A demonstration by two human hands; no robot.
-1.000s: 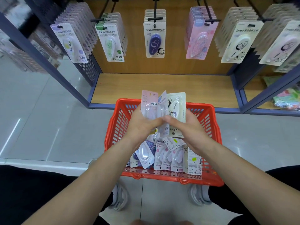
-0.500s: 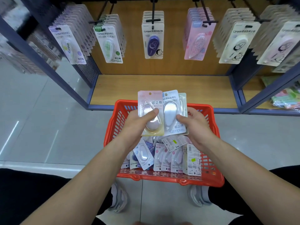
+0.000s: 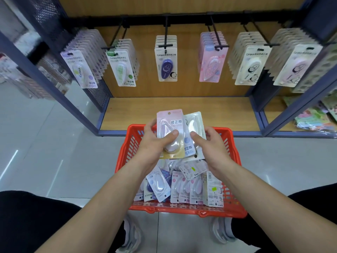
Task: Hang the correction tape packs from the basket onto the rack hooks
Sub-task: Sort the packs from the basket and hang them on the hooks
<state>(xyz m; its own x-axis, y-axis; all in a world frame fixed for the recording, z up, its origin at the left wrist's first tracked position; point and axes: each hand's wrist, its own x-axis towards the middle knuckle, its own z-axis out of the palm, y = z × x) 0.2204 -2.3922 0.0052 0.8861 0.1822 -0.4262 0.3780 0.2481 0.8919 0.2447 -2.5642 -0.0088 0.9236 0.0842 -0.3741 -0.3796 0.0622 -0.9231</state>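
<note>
1. Since half a second ago, the blue pack (image 3: 188,148) has slid from beside the pink pack (image 3: 171,121) to behind it.
2. The rack (image 3: 182,88) stands ahead, and its hooks (image 3: 166,33) carry hanging rows of packs.
3. The red basket (image 3: 164,209) sits on the floor in front of it, with loose correction tape packs (image 3: 180,189) inside.
4. The left hand (image 3: 153,143) grips the pink pack above the basket, thumb pressed on its blister.
5. The right hand (image 3: 213,147) pinches the white pack (image 3: 195,121) at the back of the fan, thumb in front.
</note>
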